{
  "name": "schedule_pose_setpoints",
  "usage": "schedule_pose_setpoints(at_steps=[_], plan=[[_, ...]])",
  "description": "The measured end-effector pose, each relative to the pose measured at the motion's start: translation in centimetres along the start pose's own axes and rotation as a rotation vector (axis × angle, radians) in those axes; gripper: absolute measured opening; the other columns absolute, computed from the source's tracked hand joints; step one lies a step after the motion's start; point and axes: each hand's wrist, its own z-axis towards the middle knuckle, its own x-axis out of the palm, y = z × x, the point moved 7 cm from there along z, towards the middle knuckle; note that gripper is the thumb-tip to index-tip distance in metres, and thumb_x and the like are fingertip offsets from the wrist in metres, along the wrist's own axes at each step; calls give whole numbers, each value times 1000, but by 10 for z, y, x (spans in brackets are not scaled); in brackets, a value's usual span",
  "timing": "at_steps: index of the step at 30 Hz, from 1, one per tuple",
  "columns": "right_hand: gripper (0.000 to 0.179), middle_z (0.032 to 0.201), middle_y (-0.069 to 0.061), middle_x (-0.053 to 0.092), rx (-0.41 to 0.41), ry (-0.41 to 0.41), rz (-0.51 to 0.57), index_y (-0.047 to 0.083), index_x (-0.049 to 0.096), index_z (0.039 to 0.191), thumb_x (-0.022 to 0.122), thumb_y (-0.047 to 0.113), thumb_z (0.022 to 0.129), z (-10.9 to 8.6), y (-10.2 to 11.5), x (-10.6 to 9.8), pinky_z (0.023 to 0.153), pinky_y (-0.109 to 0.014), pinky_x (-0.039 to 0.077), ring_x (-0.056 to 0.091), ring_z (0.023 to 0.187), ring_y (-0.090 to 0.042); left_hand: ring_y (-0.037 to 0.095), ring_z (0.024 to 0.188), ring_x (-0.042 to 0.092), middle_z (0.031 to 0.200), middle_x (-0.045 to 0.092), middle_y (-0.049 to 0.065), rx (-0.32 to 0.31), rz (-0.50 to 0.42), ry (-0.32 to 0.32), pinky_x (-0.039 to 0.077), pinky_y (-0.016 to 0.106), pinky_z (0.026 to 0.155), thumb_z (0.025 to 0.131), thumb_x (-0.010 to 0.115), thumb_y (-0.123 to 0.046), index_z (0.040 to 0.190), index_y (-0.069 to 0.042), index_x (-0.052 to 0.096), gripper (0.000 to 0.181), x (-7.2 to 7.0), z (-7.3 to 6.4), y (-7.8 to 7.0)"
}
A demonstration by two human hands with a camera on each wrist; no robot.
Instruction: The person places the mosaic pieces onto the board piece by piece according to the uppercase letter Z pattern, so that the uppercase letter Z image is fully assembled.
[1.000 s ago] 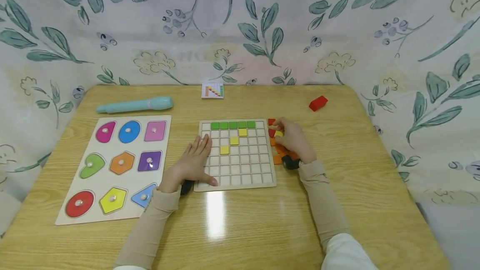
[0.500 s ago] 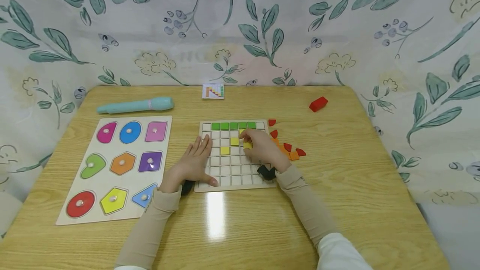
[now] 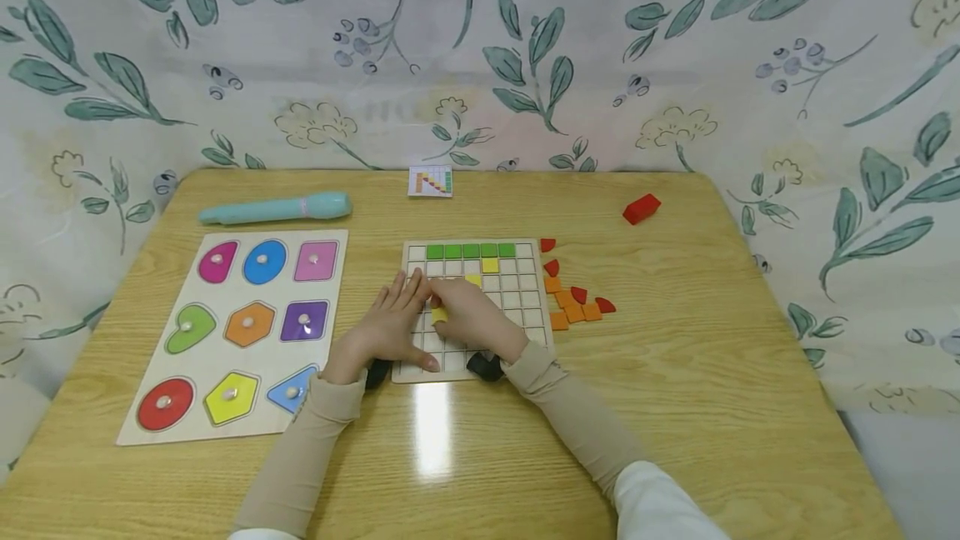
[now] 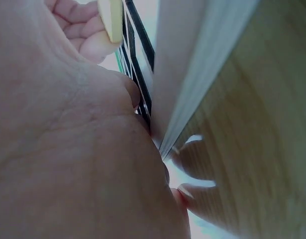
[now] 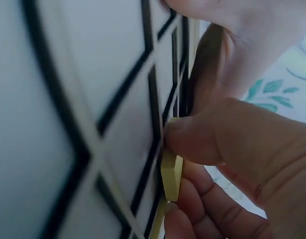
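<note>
A wooden board with a square grid lies in front of me in the head view. Along its top row sits a line of green square tiles. Two yellow tiles show in a diagonal below, the lower one partly covered. My left hand rests spread over the board's left side, fingers straight. Close beside it, my right hand pinches a yellow square tile over the left columns. In the right wrist view that tile stands on edge between thumb and fingers, at the grid's surface.
Orange squares and red quarter-round pieces lie right of the board. A red block sits farther back. Left are a knobbed shape puzzle and a teal pen-shaped object. A small pattern card lies at the back.
My right hand has brought a yellow tile from the loose pieces leftward across the board, beside my left hand. The left hand has stayed in place.
</note>
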Motion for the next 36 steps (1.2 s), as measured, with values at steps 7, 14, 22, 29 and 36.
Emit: schedule_pose_setpoints(at_steps=[7,14,22,29,36], plan=[[39,97,-5,70,-1,-32,56,8,60,115,75,3,79,2,6,-1,78,-28,52,65,90,-17,39,148,-18,162,-11,20,47,-69,-7,-5,62,119,62,82,-60,155,0,1,137,-5,-3,-4],[43,95,-3,72,68,-25,65,10,60,119,78,7,79,1,3,1,76,-26,52,66,88,-16,39,148,-18,162,-12,19,27,-27,3,-4,61,119,65,83,-54,154,-1,-1,134,-1,-1,-3],[53,113,-7,71,82,-18,169,11,54,134,74,12,84,-11,-15,-10,92,-34,54,67,106,-20,40,148,-17,162,-12,18,4,-5,15,-2,61,119,66,83,-54,154,2,1,132,4,-1,-5],[50,117,-15,67,184,-228,232,4,54,132,72,9,86,-56,-87,-59,91,-41,53,63,108,-28,38,148,-19,162,-15,17,-4,-3,34,-4,59,120,66,83,-54,154,1,-5,136,5,0,-4],[48,117,-24,64,307,-309,152,-5,55,128,72,8,85,-130,-145,-90,89,-50,52,61,104,-37,39,148,-20,161,-16,17,-2,0,27,-5,60,120,67,82,-54,153,2,-6,135,1,-2,-2]])
